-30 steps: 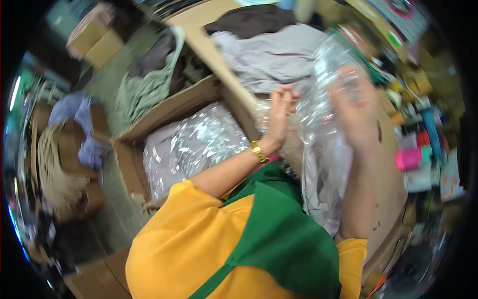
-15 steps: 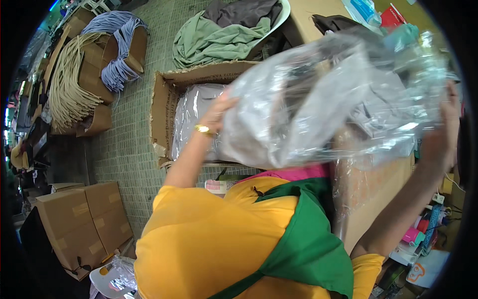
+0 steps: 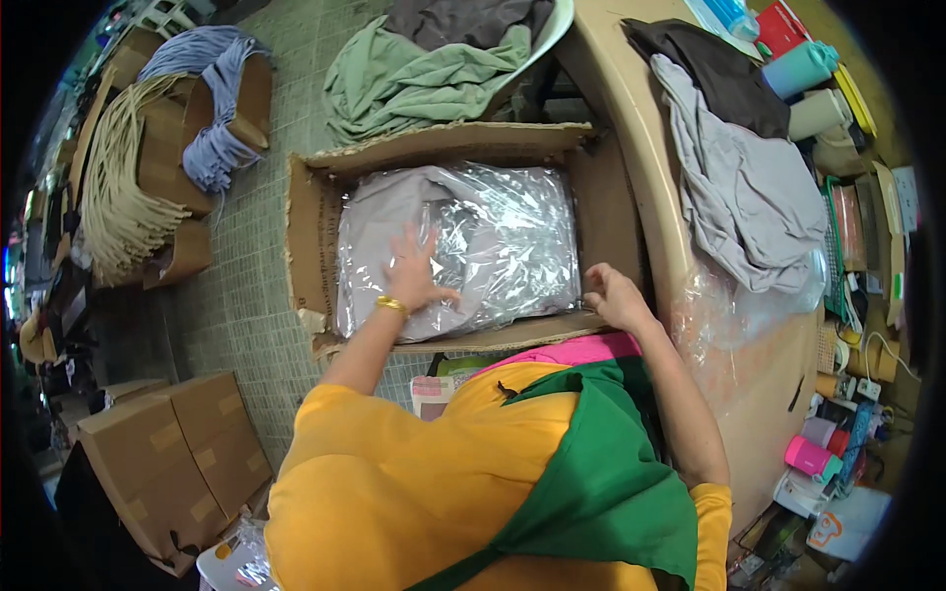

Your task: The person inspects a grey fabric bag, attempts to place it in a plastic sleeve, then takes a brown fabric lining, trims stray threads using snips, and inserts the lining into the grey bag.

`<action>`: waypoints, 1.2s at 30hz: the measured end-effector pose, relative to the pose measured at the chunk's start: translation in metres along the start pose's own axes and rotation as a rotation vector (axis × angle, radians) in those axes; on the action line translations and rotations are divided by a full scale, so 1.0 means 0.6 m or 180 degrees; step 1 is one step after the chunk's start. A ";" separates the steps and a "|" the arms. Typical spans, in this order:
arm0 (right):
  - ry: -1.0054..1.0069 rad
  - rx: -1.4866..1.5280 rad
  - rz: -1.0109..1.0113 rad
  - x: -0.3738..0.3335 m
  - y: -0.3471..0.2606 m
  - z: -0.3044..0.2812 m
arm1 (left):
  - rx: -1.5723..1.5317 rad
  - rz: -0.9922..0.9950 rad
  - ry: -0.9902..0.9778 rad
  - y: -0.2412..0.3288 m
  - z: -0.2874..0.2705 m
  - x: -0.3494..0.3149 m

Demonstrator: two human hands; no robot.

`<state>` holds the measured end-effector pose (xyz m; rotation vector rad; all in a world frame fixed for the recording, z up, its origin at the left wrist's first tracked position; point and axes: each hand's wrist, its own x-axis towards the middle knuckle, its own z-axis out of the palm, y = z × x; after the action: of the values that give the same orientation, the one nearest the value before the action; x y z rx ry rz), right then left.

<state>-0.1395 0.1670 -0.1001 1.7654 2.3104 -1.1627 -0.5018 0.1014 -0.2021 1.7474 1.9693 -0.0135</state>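
Observation:
A cardboard box with worn edges stands open in front of me. In it lies a shiny clear plastic bag with light grey folded fabric inside. My left hand, with a gold bracelet at the wrist, rests spread and flat on the bag's left half. Over the box's near right corner is my right hand, its fingers loosely bent and nothing visible in them. To the right, a light grey garment lies crumpled on the table, overlapping clear plastic film.
A pale tub behind the box holds green cloth and dark cloth. Dark fabric and a teal bottle are on the table's far part. Bundled cords hang over cartons at left; closed cartons stand nearer.
The bagged grey fabric has gone from the air above the table down into the box. My right hand has let it go and come left; my left hand now presses flat on it.

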 end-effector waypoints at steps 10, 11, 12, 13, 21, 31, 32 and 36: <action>-0.0320 0.2046 -0.0556 -0.294 -0.088 -0.161 | 0.1308 0.0917 -0.1947 -0.009 0.186 0.102; -0.0259 0.2643 -0.0422 -0.341 -0.056 -0.177 | 0.1250 0.0894 -0.2049 -0.002 0.160 0.119; 0.0525 0.3031 -0.0060 -0.391 -0.008 -0.185 | 0.1323 0.1000 -0.1888 0.051 0.085 0.114; 0.1301 0.3383 0.0276 -0.441 0.035 -0.190 | 0.0741 0.1107 -0.1501 0.124 0.005 0.103; 0.4520 -0.2319 0.3130 -0.544 0.570 -0.174 | -0.1320 0.4419 0.1338 0.688 -0.264 0.059; 0.3667 -0.0455 0.2700 -0.541 0.457 -0.217 | -0.1793 0.3780 -0.0480 0.807 -0.270 0.185; 0.3944 -0.0570 0.2519 -0.540 0.470 -0.210 | -0.2076 0.3875 -0.0659 0.831 -0.274 0.162; 0.3619 -0.1118 0.3142 -0.504 0.461 -0.232 | -0.1215 0.4027 -0.0046 0.886 -0.213 0.002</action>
<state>0.2593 0.0182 -0.0205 3.1429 1.1527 0.4874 -0.0519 0.2378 0.0770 2.3332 0.5080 0.7041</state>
